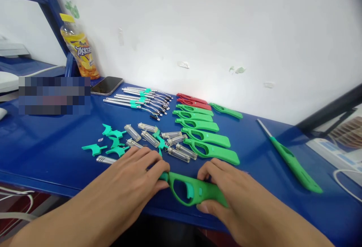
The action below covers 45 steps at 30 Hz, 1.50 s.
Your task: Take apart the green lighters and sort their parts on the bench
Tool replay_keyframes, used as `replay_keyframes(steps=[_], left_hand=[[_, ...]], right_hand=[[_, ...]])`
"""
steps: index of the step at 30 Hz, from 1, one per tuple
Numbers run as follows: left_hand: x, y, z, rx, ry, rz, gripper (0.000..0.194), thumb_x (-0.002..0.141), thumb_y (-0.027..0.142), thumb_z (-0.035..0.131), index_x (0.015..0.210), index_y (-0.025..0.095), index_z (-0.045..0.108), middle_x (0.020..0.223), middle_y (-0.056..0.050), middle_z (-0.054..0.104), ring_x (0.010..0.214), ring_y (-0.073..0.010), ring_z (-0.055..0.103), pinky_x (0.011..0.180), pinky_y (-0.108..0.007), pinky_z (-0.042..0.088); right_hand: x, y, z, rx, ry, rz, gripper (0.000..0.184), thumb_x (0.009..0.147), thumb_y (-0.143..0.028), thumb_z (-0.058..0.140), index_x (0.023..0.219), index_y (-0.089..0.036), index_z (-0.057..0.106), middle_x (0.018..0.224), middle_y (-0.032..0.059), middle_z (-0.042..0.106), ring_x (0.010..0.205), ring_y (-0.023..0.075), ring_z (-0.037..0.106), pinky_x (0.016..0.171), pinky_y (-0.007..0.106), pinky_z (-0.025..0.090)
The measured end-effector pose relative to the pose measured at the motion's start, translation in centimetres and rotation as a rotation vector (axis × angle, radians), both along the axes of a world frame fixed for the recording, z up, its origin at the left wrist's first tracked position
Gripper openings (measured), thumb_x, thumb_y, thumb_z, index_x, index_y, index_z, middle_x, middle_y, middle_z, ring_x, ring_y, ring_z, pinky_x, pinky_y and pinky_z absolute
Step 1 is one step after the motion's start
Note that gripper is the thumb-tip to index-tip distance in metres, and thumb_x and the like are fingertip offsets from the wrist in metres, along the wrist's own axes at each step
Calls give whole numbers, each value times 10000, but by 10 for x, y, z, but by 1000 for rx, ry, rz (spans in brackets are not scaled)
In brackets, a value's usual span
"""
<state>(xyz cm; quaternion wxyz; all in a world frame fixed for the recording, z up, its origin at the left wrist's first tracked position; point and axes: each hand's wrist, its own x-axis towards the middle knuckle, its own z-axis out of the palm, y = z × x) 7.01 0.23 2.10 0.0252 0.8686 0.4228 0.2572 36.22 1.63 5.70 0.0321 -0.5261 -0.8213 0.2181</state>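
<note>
A green lighter body [189,191] with a teal trigger lies at the near edge of the blue table [42,149]. My left hand [135,175] grips its front end with fingers curled. My right hand [226,190] holds its handle end, thumb under it and fingers pressed on top. Just beyond my hands lie several clear fuel tubes [178,153] and teal trigger pieces [114,141].
A row of green handle shells [206,137] and red ones [194,102] lies in the middle. Metal nozzle rods with wires [138,100] sit behind, by a phone [106,85] and a drink bottle [79,49]. A finished green lighter [291,162] lies at right.
</note>
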Motion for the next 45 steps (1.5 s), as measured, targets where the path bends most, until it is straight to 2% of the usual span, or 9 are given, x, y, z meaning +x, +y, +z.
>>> replay_keyframes(steps=[4,9,15,21,25,29,33,37,45], left_hand=[[-3,-1,7,-23,64,-56,356,1118,230,646,1439,378,687,1303,-5,779,1155,-232,772,1170,-401,553],[-15,2,2,10,96,-2,539,1160,312,580,1678,411,467,1447,-10,729,1294,-257,724,1158,-395,563],[-6,8,15,-19,-37,-2,314,1186,426,533,1486,415,626,1297,19,758,1165,-221,731,1055,-332,581],[8,3,21,26,-94,-91,308,1219,298,469,1507,363,557,1340,16,698,1254,-153,662,1128,-217,493],[7,4,19,57,-44,-61,345,1234,356,427,1561,367,536,1397,2,690,1329,-178,639,1167,-274,488],[5,9,19,104,-25,8,386,1213,469,475,1564,338,568,1348,-13,730,1232,-213,703,1047,-313,575],[9,9,20,191,-99,-44,287,1225,350,467,1408,278,677,1214,1,775,1110,-165,750,977,-245,593],[12,5,18,260,-157,-48,244,1201,259,533,1387,222,686,1174,-17,777,1098,-146,750,1018,-222,572],[18,9,23,373,-208,-84,199,1189,159,525,1317,149,678,1034,-20,760,886,-98,718,798,-183,568]], right_hand=[[16,-5,5,-12,64,27,317,994,-185,717,1238,-379,661,1209,-46,802,1056,228,786,905,348,582],[31,-6,20,99,177,52,328,1027,-341,707,1340,-441,722,1282,-55,846,1125,228,833,895,256,653],[36,-5,27,252,211,17,370,1009,-542,752,1375,-490,762,1260,-51,870,1079,251,856,889,274,697],[31,-5,29,315,241,12,368,977,-649,766,1302,-486,827,1246,-23,875,1089,281,849,914,328,709],[35,-2,27,289,222,-53,415,948,-710,766,1273,-465,848,1263,-6,868,1107,292,843,918,342,713],[41,-1,25,260,223,-114,437,960,-700,758,1310,-448,822,1309,-2,847,1148,297,830,912,344,716],[43,0,26,273,234,-123,397,972,-698,746,1293,-473,812,1303,-29,843,1163,284,825,922,343,716],[47,6,27,329,260,-33,338,955,-648,789,1255,-495,823,1209,-46,866,1040,256,859,810,294,727],[45,13,20,278,345,-39,335,947,-583,831,1258,-459,838,1248,-1,859,1060,307,859,774,338,741]])
